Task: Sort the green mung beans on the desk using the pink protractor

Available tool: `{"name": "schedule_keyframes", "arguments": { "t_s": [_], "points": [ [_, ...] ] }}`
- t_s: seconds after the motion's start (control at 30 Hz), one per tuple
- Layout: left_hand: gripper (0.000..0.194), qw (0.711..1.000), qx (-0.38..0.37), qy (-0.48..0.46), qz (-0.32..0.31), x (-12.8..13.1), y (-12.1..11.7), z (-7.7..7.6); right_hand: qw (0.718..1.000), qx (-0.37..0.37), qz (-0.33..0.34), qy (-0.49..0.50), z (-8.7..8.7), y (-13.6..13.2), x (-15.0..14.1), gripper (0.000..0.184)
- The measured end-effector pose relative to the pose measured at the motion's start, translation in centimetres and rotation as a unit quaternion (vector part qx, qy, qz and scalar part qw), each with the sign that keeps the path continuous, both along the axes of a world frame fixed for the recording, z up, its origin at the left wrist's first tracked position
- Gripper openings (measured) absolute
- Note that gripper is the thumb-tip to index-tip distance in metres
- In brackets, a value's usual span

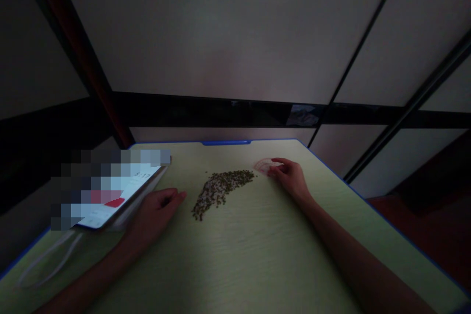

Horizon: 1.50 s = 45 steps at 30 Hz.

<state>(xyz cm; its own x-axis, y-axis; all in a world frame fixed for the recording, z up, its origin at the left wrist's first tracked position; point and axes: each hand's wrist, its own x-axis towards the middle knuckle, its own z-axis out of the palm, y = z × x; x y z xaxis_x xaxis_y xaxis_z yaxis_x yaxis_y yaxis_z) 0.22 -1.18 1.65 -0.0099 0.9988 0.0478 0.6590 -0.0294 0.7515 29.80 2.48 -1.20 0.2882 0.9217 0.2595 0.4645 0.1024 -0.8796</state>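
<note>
A clear protractor with reddish markings lies at the far right of the table, pinched at its right side between the thumb and fingers of my right hand. Just left of it spreads a curved heap of small brown and pale grains, perhaps seeds or beans, with a few strays round its edges. My left hand rests on the table left of the heap, apart from it, its fingers curled in a loose fist and nothing visible in them.
A phone with a lit screen is propped at the left, partly blurred out. A white strap loop lies in front of it. The pale table has a blue rim, and wardrobe-like panels stand behind.
</note>
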Motion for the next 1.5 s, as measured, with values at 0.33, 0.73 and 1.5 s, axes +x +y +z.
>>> {"name": "schedule_keyframes", "arguments": {
  "t_s": [0.33, 0.73, 1.5],
  "points": [
    [0.033, 1.000, 0.017, 0.002, -0.003, 0.0, 0.1, -0.3, 0.999, -0.010, 0.048, 0.015, 0.1, -0.4, -0.4, 0.028],
    [0.031, 1.000, 0.012, 0.003, -0.025, -0.1, 0.2, -0.5, 0.992, -0.071, 0.081, 0.072, 0.5, -1.1, -0.6, 0.011],
    [0.032, 1.000, 0.019, 0.009, -0.021, -0.1, 0.2, -0.6, 0.973, -0.083, 0.195, 0.096, 0.3, -2.4, -5.4, 0.016]
  ]
}}
